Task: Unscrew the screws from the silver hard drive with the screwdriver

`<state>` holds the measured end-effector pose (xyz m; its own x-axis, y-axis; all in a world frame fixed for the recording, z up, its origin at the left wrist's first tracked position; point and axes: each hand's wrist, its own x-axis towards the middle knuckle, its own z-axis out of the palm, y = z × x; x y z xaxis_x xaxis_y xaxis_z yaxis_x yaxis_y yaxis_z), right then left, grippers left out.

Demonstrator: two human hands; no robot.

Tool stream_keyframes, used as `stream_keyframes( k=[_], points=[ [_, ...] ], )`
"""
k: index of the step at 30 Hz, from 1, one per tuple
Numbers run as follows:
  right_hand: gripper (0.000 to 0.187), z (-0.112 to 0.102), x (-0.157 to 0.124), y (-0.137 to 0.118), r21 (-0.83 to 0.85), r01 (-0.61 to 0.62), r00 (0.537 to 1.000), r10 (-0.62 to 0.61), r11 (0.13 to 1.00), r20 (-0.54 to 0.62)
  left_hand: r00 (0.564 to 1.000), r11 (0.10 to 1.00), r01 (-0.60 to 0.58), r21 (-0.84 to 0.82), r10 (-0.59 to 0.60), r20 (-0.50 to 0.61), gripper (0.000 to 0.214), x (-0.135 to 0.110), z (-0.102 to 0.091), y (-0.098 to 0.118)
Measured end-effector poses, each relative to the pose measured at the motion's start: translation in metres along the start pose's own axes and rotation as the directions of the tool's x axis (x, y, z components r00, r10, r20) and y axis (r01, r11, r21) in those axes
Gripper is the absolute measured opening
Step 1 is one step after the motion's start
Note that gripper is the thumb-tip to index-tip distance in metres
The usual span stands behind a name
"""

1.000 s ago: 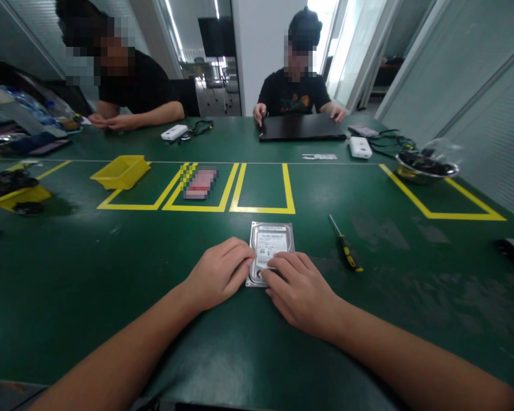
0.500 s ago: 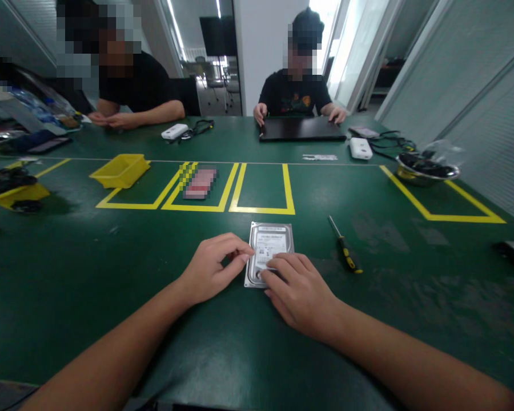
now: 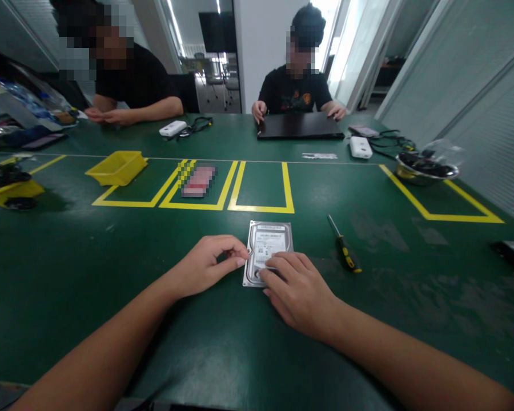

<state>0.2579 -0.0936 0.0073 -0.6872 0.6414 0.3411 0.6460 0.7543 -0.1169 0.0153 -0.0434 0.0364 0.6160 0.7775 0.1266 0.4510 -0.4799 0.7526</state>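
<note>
A silver hard drive [image 3: 270, 242] with a white label lies flat on the green table [image 3: 111, 274], just in front of me. My left hand [image 3: 205, 265] is at the drive's left edge, thumb and forefinger pinched together; what they pinch is too small to see. My right hand [image 3: 297, 288] rests on the near end of the drive, its bent fingers pressing on the lower left corner. A screwdriver [image 3: 345, 251] with a yellow-and-black handle lies on the table to the right of the drive, a hand's width from my right hand.
Yellow tape boxes [image 3: 261, 208] mark the table beyond the drive; one holds a pink object [image 3: 197, 180]. A yellow bin [image 3: 116, 167] sits at the left, a metal bowl [image 3: 426, 168] at the right. Two people sit across the table, one with hands on a black laptop [image 3: 300, 127].
My left hand has lifted off the drive's left edge, drawn back a little and closed into a pinch. The drive has shifted slightly left. My right hand stays on it.
</note>
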Motion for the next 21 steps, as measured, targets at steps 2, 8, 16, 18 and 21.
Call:
stream_keyframes(
  k=[2, 8, 16, 18, 21],
  points=[
    [0.026, 0.0003, 0.0003, 0.0001, -0.003, 0.003, 1.0, -0.003, 1.0, 0.003, 0.999, 1.0, 0.005, -0.006, -0.005, 0.034, 0.01, 0.0005, 0.0, -0.0002],
    [0.026, 0.0, 0.0008, 0.0004, 0.003, -0.003, 1.0, 0.003, 1.0, -0.001, 0.996, 1.0, 0.006, -0.016, -0.004, 0.092, 0.012, 0.001, 0.0005, 0.0005],
    [0.026, 0.0005, -0.0001, -0.0005, 0.001, -0.009, 1.0, 0.009, 1.0, 0.018, 0.993, 1.0, -0.004, -0.018, 0.006, 0.119, 0.009, 0.0013, 0.0006, 0.0025],
    [0.027, 0.0008, -0.0003, -0.0004, 0.003, -0.008, 1.0, 0.008, 1.0, 0.018, 0.993, 1.0, -0.015, -0.024, 0.017, 0.12, 0.008, 0.0011, 0.0005, 0.0024],
    [0.026, 0.0008, -0.0002, 0.0001, 0.004, -0.006, 1.0, 0.006, 1.0, 0.014, 0.993, 0.999, -0.013, -0.035, 0.017, 0.12, 0.008, 0.0003, 0.0003, 0.0014]
  ],
)
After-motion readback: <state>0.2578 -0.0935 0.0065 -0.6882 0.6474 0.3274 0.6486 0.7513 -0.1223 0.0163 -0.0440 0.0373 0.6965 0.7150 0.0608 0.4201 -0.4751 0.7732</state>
